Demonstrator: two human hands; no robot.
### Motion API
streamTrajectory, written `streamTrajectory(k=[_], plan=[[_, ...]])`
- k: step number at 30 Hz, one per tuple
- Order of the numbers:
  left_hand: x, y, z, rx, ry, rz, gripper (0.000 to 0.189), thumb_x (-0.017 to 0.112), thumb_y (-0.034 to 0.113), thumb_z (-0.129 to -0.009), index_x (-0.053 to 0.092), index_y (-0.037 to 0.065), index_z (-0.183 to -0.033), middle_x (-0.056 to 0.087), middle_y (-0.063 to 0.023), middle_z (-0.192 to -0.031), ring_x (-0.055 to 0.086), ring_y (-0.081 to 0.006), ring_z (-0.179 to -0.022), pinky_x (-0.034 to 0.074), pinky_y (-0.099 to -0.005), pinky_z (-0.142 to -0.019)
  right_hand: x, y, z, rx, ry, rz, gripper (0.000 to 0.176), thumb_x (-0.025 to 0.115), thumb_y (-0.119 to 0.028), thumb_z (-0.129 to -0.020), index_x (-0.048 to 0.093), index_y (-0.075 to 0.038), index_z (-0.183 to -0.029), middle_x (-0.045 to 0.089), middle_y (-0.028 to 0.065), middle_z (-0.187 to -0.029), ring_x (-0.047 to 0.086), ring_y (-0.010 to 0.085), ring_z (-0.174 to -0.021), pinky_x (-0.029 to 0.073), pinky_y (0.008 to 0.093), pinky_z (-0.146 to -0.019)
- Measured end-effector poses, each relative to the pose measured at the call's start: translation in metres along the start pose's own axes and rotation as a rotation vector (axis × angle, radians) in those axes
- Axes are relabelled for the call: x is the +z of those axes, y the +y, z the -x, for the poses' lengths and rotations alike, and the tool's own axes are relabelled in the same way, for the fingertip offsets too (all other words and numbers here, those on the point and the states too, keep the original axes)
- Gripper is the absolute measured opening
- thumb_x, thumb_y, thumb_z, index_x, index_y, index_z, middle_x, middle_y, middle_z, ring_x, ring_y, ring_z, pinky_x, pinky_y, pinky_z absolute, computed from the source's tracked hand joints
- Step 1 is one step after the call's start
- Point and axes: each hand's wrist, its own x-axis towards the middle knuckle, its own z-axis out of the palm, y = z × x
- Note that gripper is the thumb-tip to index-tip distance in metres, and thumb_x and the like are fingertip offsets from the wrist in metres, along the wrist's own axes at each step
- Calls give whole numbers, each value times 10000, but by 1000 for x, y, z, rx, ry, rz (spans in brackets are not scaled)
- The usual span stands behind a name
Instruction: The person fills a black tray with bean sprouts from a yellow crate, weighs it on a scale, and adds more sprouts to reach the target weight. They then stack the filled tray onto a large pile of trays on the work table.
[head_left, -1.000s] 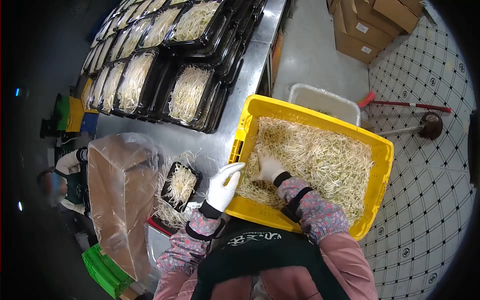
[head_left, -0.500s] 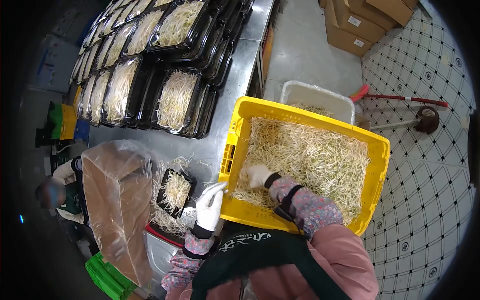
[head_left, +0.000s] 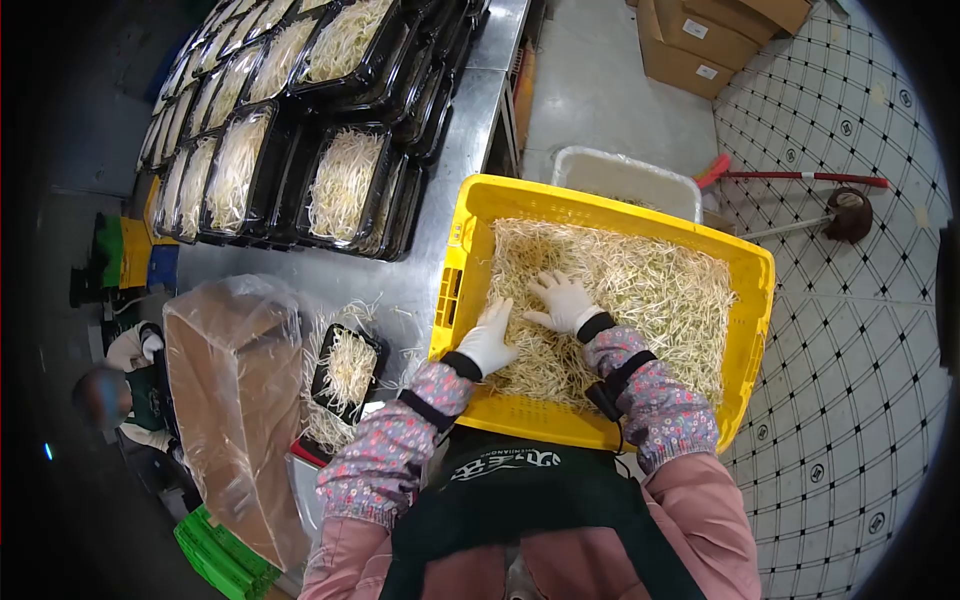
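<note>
A yellow crate [head_left: 610, 430] holds a broad bed of bean sprouts [head_left: 660, 300]. My left hand [head_left: 489, 340], in a white glove, is inside the crate's left side, touching the sprouts with its fingers stretched out. Just right of it, my right hand [head_left: 563, 303], also gloved, lies on the sprouts with its fingers spread. Neither hand visibly grips anything. To the left, a black tray [head_left: 376, 352] heaped with sprouts sits at the table's near edge, over more loose sprouts [head_left: 325, 430].
Stacked black trays of sprouts [head_left: 345, 185] fill the metal table's [head_left: 465, 130] far side. A plastic-lined carton [head_left: 235, 400] stands left, with a co-worker [head_left: 135, 390] beyond it. Behind the crate are a white tub [head_left: 630, 180], a red-handled tool [head_left: 800, 176] and cardboard boxes [head_left: 690, 50].
My left hand has moved from outside the crate's left edge onto the sprouts inside. My right hand has shifted up and right, and its fingers are now spread. The view has shifted slightly.
</note>
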Motion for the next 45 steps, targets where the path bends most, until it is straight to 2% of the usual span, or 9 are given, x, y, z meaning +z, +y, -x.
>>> streamTrajectory(k=[6,11,16,21,26,29,33,39,45], plan=[[23,-5,-22,-87,-361,-362,1088,798,412,-636,226,13,-1472,316,-286,-1461,383,-386,-1333,370,-408,-1073,-2,-31,78,-150,-141,-6,567,580,-588,-811,622,-94,-1087,603,94,-1058,526,303,-1069,387,515,-917],[33,-8,-2,38,-660,-498,923,836,406,-583,414,-8,-1292,564,-268,-1211,574,-403,-1105,487,-435,-924,-23,-22,110,-261,-244,2,734,750,-486,-690,530,-121,-1288,523,104,-1269,457,306,-1221,361,522,-980],[37,-6,-3,-144,-464,-444,1226,889,336,-551,150,48,-1486,370,-255,-1423,475,-417,-1251,431,-452,-1019,-40,-9,74,-203,-299,152,1108,866,-404,-537,323,-153,-1470,388,152,-1440,347,341,-1350,243,633,-1076],[57,10,-29,-414,-646,-501,1302,902,221,-566,15,109,-1512,165,-242,-1544,442,-458,-1274,429,-513,-1018,-2,1,50,-153,-316,162,976,861,-302,-541,417,-142,-1395,539,140,-1297,470,312,-1255,316,585,-1045],[45,6,-14,-150,-586,-521,465,807,147,-622,678,24,-1052,681,-249,-955,663,-374,-968,534,-449,-822,1,20,49,-222,-308,-37,447,768,-307,-620,639,-124,-1007,669,123,-895,650,327,-887,504,447,-767],[17,6,-2,-77,-586,-602,477,751,197,-665,621,26,-1091,679,-243,-916,659,-400,-920,532,-461,-769,-20,29,43,-212,-282,-160,409,752,-346,-628,667,-126,-962,665,148,-826,653,349,-829,523,439,-717],[-11,29,29,145,-180,-590,359,621,48,-726,607,76,-1084,641,-200,-847,661,-379,-739,521,-483,-645,-60,40,20,36,-106,-303,469,746,-374,-645,672,-93,-1013,679,148,-882,656,348,-858,526,441,-753],[27,62,24,304,55,-651,658,629,69,-724,448,140,-1353,497,-187,-1292,591,-362,-1027,529,-462,-788,-85,15,12,168,65,-249,627,754,-485,-687,625,-53,-1122,667,182,-1017,645,341,-949,512,429,-828],[10,40,55,196,-296,-205,528,599,243,-867,486,90,-1359,568,-224,-1259,575,-372,-1114,473,-422,-948,-32,27,26,-119,-428,-273,787,690,-489,-770,458,-32,-1366,503,205,-1362,466,349,-1278,395,399,-1047]])
